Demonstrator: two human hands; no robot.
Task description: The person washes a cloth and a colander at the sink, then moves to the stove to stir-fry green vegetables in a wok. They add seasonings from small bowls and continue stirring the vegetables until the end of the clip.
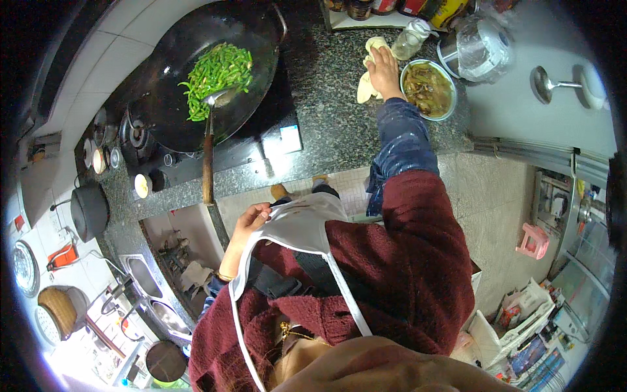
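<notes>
Now my right hand (pixel 384 70) is stretched far forward over the dark stone counter (pixel 326 124), with the arm almost straight and the blue sleeve (pixel 401 140) pushed up from the wrist. The palm lies flat and the fingers are spread a little, pressing on a pale yellow cloth (pixel 367 83) that is crumpled under it. Just beside this hand, on its right, stands a metal bowl (pixel 429 89) with a brown cooked dish inside, and behind the cloth I see a small glass jar (pixel 410 40).

My left hand (pixel 250 219) is drawn back close to my body, the elbow bent. Its fingers are curled at the edge of my white apron (pixel 302 225); I cannot tell if they really grip it. This hand is near the lower end of a long wooden handle (pixel 208 163), but apart from it. The handle belongs to a metal spatula (pixel 219 98) which rests in a big black wok (pixel 209 72), its blade lying among cut green beans (pixel 219 75). The wok sits on the stove (pixel 261 147) at the left part of the counter.
</notes>
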